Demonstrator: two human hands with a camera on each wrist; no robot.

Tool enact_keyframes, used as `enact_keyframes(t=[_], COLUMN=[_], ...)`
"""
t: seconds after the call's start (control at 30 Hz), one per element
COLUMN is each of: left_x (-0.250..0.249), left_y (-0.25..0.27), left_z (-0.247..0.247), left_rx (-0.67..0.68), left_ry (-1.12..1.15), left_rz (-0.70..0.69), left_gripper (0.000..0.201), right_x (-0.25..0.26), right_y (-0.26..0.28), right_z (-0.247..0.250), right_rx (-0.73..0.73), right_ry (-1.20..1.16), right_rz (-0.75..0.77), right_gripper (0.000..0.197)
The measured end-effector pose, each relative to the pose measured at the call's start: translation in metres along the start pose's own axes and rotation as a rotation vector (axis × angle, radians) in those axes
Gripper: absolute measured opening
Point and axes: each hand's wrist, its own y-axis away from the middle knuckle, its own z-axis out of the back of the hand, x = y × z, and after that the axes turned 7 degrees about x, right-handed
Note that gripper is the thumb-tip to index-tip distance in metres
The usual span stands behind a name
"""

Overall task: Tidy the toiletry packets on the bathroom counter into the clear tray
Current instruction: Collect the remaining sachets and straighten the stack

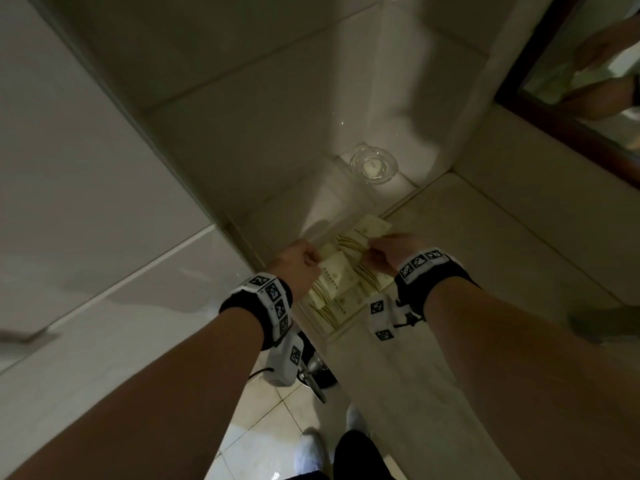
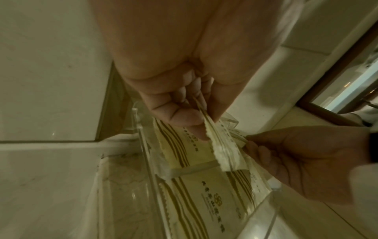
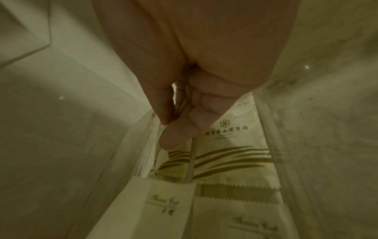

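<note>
A clear tray [image 1: 333, 332] stands on the pale counter [image 1: 485, 244] and holds several cream packets [image 1: 341, 303] with brown stripes. My left hand [image 1: 313, 259] hovers over the tray's left side. Thumb and fingers pinch the end of one packet [image 2: 222, 155], which hangs on edge above the packets [image 2: 196, 190] lying flat in the tray [image 2: 143, 145]. My right hand [image 1: 372, 249] is over the far right part. It pinches the edge of another packet [image 3: 190, 163] that stands upright among the printed packets [image 3: 235, 155]. The two hands are close together.
A small glass dish [image 1: 373, 164] with a white item sits on the counter behind the tray. A dark-framed mirror [image 1: 571, 126] runs along the right wall. Tiled walls close in on the left and back. Floor tiles and my white shoes [image 1: 310, 452] show below the counter edge.
</note>
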Motion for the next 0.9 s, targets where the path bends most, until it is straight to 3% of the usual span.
enact_keyframes(t=[0.07,0.13,0.27,0.43,0.53,0.67,0.77,0.9], left_x=[0.001,0.002,-0.005,-0.022,-0.031,-0.027,-0.016,-0.014], left_y=[0.000,0.000,0.001,-0.003,-0.005,-0.008,-0.013,-0.010], left_z=[0.000,-0.002,-0.009,-0.030,-0.045,-0.057,-0.058,-0.052], left_rx=[-0.004,-0.005,0.034,0.090,0.079,0.084,0.066,0.055], left_ry=[0.027,0.046,0.096,0.188,0.201,0.294,0.382,0.489], left_rz=[0.002,0.008,0.022,0.027,-0.008,0.028,0.080,0.118], left_gripper=[0.016,0.014,0.011,0.012,0.010,0.007,0.022,0.026], right_x=[0.002,0.002,-0.007,-0.018,-0.023,-0.030,-0.030,-0.028], right_y=[-0.002,0.001,0.018,0.043,0.037,0.022,0.019,0.015], right_z=[-0.006,-0.008,0.009,0.035,0.044,0.053,0.056,0.058], right_rx=[-0.002,-0.001,-0.035,0.155,0.079,-0.058,-0.109,-0.185], right_ry=[-0.040,-0.031,0.273,0.460,0.519,0.542,0.619,0.678], right_rz=[-0.053,-0.072,0.025,0.029,0.084,0.135,0.150,0.172], right_gripper=[0.028,0.016,0.017,0.010,0.009,0.026,0.018,0.009])
